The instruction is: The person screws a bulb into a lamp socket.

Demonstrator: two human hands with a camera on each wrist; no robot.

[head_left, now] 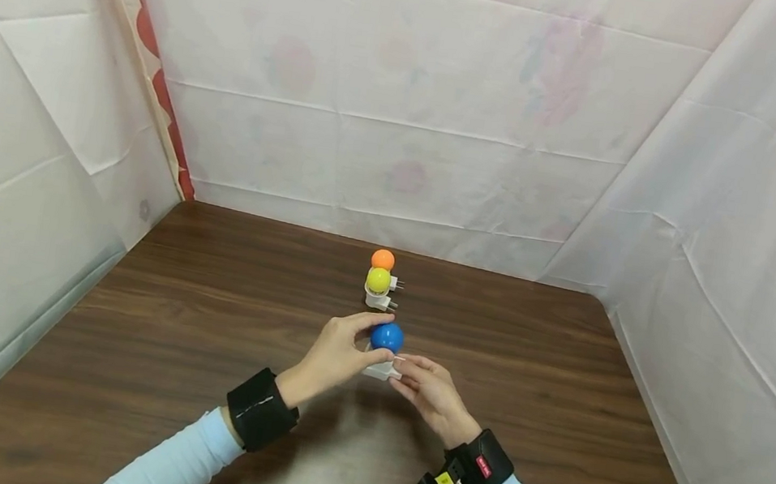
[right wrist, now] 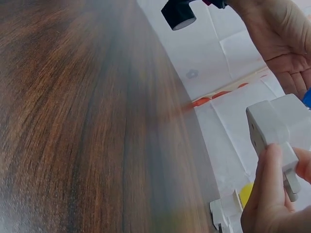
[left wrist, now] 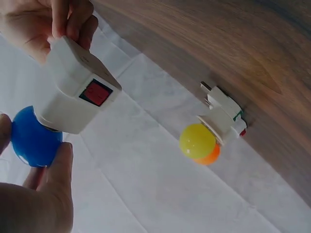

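Note:
In the head view, my left hand point(head_left: 332, 353) pinches a round blue bulb point(head_left: 387, 336) between thumb and fingers. The bulb sits at the mouth of a white plug-in lamp socket point(head_left: 378, 369). My right hand point(head_left: 437, 400) grips that socket by its plug end; in the right wrist view, the fingers wrap the plug block beneath the white body point(right wrist: 282, 116). A red rocker switch point(left wrist: 96, 92) shows on the socket's end in the left wrist view, where the socket is tilted and a narrow dark gap shows beside the blue bulb.
Beyond the hands, two more white plug-in sockets stand in a row, one with a yellow bulb point(head_left: 378, 280), the other with an orange bulb point(head_left: 382, 258). Their plug pins point right. White patterned sheets point(head_left: 412, 114) enclose the dark wooden table point(head_left: 241, 296) at the back and sides.

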